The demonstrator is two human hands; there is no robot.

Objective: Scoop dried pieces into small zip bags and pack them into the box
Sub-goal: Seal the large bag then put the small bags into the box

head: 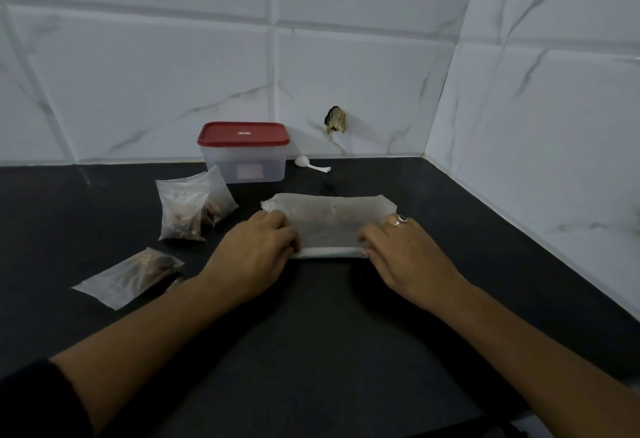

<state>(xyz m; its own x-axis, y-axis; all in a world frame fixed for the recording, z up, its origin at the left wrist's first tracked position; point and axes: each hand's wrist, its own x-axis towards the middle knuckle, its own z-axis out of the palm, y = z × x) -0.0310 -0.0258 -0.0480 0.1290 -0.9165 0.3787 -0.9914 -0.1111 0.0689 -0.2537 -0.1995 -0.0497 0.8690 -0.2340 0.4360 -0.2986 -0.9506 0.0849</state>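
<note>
A large translucent zip bag (329, 223) lies flat on the black counter (329, 333) in front of me, brown dried pieces faintly visible inside. My left hand (254, 257) grips its left end and my right hand (408, 254), wearing a ring, grips its right end, fingers curled over the near edge. Two filled small zip bags (188, 209) stand together to the left. Another filled small bag (128, 276) lies flat nearer me. A clear box with a red lid (244, 152) stands shut at the back, by the wall. A white scoop (310, 164) lies just right of the box.
White marble-look tiled walls (346, 74) close the counter at the back and on the right, forming a corner. A chipped hole (335, 120) marks the back wall.
</note>
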